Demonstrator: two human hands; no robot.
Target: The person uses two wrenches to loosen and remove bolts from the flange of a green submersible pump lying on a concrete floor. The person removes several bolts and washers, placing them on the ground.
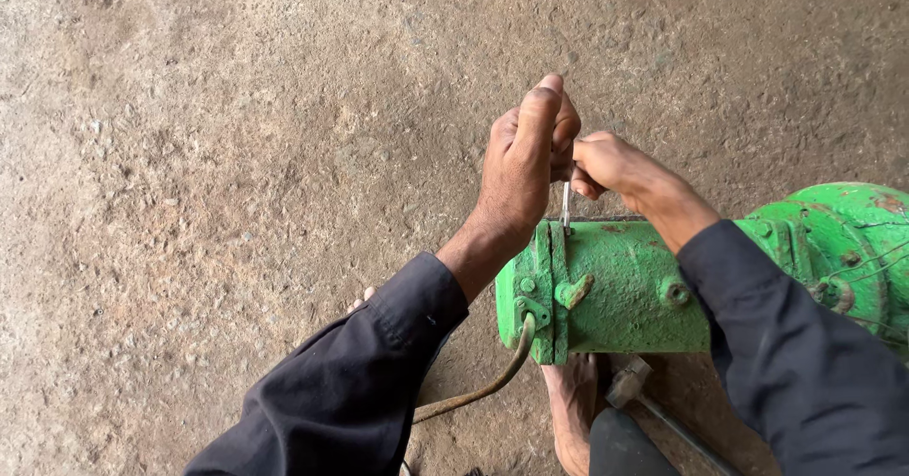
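A worn green metal motor housing [615,291] lies on the ground, with a flanged seam [552,291] near its left end. Above that seam a thin metal tool [565,203] stands upright, its tip at the flange. My left hand [524,159] is closed around the tool's top. My right hand [611,163] grips the same tool from the right, fingers touching my left hand. Both arms wear dark sleeves.
A rusty bent pipe [483,386] leaves the housing's lower left. A hammer [630,386] lies below the housing beside a bare foot [573,410]. Rough concrete floor [237,154] stretches to the left and above. The housing widens to the right [843,239].
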